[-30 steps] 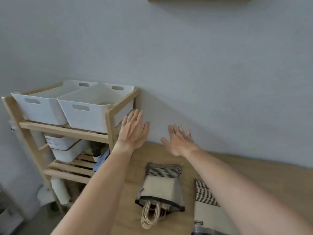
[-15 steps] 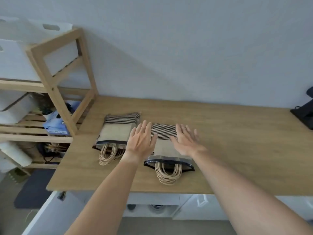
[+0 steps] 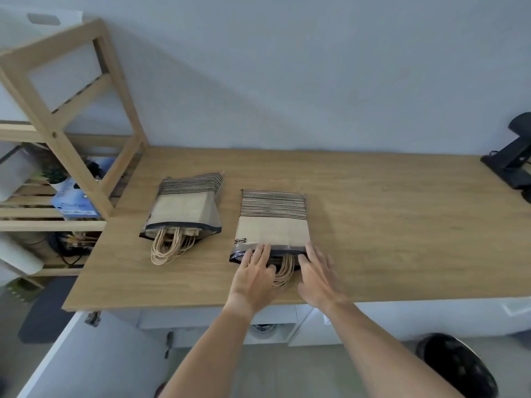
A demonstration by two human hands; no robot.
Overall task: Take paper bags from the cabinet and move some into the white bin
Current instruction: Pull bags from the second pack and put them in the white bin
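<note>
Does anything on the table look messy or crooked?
A little. The left pack of paper bags lies crooked, with its handles spilling out. The right pack lies straight, both hands at its opening.

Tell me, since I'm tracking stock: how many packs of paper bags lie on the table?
2. The left pack lies near the wooden shelf; the right pack lies mid-table, both hands at its open end. Bags inside each cannot be counted.

2 bare forearms, left hand (image 3: pixel 254 278), right hand (image 3: pixel 317 278), sleeveless.

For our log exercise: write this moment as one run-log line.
left hand: open, on right bag pack | right hand: open, same pack
</note>
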